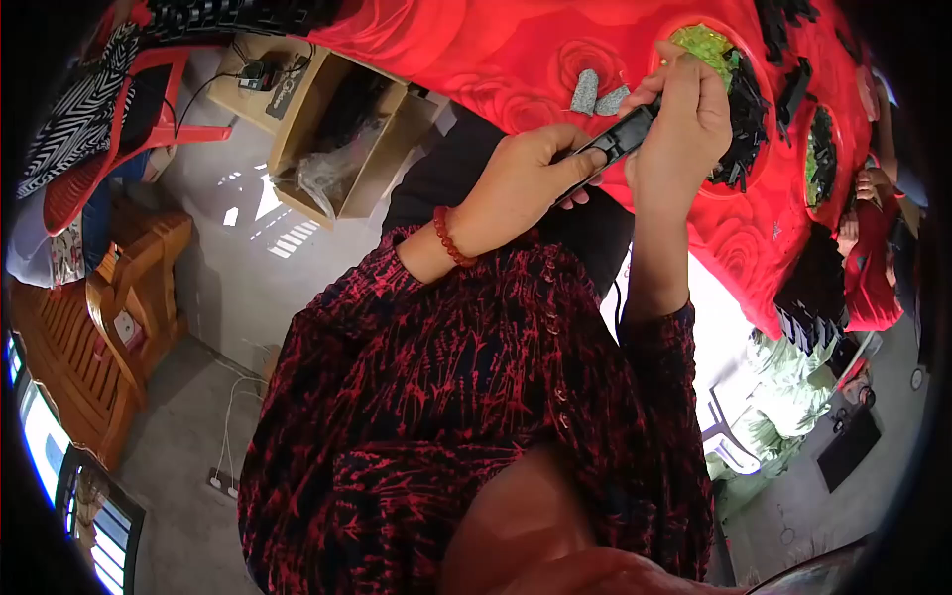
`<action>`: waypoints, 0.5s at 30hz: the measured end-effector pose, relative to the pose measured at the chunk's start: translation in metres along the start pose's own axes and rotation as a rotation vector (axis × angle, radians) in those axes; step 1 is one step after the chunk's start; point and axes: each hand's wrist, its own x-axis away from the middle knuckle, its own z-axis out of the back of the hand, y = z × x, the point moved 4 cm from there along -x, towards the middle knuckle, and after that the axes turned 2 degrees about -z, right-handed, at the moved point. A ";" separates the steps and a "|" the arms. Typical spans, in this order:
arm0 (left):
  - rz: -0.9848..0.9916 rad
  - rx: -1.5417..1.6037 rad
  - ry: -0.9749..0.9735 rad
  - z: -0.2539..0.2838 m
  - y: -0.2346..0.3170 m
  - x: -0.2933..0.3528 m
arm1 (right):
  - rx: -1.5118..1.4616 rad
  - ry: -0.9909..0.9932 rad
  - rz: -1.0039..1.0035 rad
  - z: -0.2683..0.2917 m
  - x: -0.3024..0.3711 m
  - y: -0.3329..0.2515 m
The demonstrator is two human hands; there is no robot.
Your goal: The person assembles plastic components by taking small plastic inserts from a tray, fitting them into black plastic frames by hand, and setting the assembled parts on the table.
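Held at an angle over the table's near edge is a long, narrow black plastic part (625,137) with a hollow, recessed face. My left hand (526,178), wearing a red bead bracelet, is closed round its lower end, thumb along the face. At the upper end, my right hand (684,124) is closed with bent fingers against the part; whether its fingertips also pinch something small cannot be made out. Just beyond my right hand stands a red dish (756,177) holding yellow-green pieces (702,44) and black pieces (744,134). Two short grey speckled rolls (585,91) lie left of my right hand.
A rose-patterned red cloth (476,50) covers the table. Farther right are another red dish (812,203) and stacked black parts (813,288). An open cardboard box (297,149), a red chair (89,174) and a wooden seat (79,337) stand at left. Someone in red sits at far right.
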 end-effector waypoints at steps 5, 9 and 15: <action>0.012 0.018 0.068 -0.001 0.001 0.001 | 0.033 -0.024 0.072 -0.002 0.000 -0.001; 0.014 0.002 0.098 -0.003 0.007 0.007 | 0.061 -0.029 0.091 -0.005 0.005 -0.005; -0.003 0.042 0.127 -0.004 0.005 0.009 | 0.100 -0.036 0.184 -0.010 0.013 -0.014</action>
